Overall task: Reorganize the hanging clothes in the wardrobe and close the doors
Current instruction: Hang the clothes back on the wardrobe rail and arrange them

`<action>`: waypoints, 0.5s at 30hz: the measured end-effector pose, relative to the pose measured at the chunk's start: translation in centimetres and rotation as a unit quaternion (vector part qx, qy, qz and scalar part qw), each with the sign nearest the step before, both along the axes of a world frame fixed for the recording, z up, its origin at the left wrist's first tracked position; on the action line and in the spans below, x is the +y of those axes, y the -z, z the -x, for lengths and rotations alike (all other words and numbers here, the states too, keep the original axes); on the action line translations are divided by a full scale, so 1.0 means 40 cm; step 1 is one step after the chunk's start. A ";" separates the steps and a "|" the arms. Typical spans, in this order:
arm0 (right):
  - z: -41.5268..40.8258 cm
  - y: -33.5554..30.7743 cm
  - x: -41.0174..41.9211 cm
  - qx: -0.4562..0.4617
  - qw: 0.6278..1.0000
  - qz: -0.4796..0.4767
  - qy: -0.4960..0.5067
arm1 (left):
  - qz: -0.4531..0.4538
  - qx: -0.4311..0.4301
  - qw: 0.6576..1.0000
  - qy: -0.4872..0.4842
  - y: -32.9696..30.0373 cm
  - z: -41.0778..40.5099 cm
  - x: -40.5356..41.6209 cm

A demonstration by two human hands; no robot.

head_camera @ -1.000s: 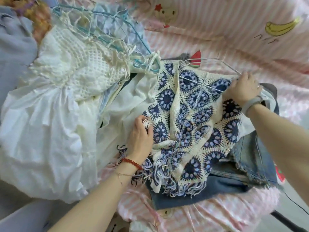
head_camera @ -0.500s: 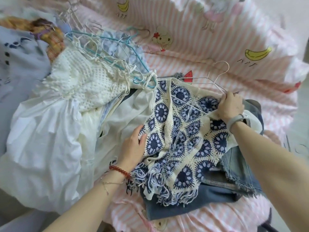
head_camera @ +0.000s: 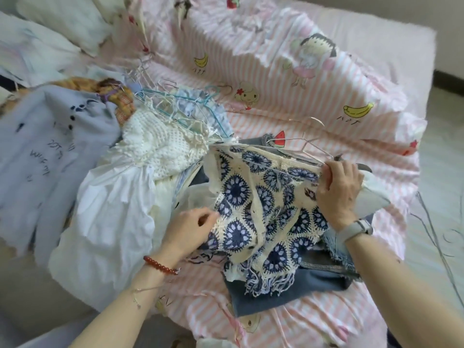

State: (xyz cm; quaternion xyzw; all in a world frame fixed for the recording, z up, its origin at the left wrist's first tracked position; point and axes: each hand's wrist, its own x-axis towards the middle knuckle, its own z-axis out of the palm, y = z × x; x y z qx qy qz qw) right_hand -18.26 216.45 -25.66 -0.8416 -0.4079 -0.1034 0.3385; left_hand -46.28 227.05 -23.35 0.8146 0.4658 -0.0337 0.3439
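Observation:
A blue-and-cream crochet top (head_camera: 258,212) with a fringe lies on a bed, on top of denim pieces (head_camera: 288,290). A white wire hanger (head_camera: 311,144) sticks out of its upper edge. My right hand (head_camera: 339,189) grips the top's upper right edge where the hanger wire runs. My left hand (head_camera: 190,229) pinches the top's left edge. The wardrobe is out of view.
A heap of clothes on tangled hangers (head_camera: 175,109) lies to the left: a white knit piece (head_camera: 160,144), a white dress (head_camera: 113,217), a pale blue shirt (head_camera: 50,151). A pink striped sheet (head_camera: 276,84) covers the bed. Floor (head_camera: 442,197) shows at the right.
The view has pulled back and up. Both hands have lifted the crochet top's upper part slightly, and my left hand now pinches its edge instead of lying flat on it.

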 end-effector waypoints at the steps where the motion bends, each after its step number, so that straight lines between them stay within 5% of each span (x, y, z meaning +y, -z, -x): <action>1: 0.020 -0.020 -0.005 0.000 0.999 -0.017 -0.051 | -0.024 0.018 0.999 -0.011 -0.017 0.026 0.010; 4: 0.083 -0.055 -0.002 -0.009 0.987 -0.021 -0.157 | -0.162 0.010 0.983 -0.087 -0.066 0.084 0.050; 6: 0.128 -0.071 0.011 0.002 0.982 -0.014 -0.190 | -0.234 0.029 0.970 -0.055 -0.092 0.117 0.069; 9: 0.188 -0.088 0.053 0.035 0.973 -0.018 -0.227 | -0.181 0.067 0.981 -0.006 -0.100 0.169 0.069; 12: 0.245 -0.103 0.105 0.044 0.966 -0.019 -0.253 | -0.086 0.010 0.994 -0.068 -0.125 0.250 0.028; 15: 0.322 -0.120 0.148 0.046 0.951 -0.020 -0.306 | -0.126 -0.004 0.983 -0.130 -0.149 0.375 -0.039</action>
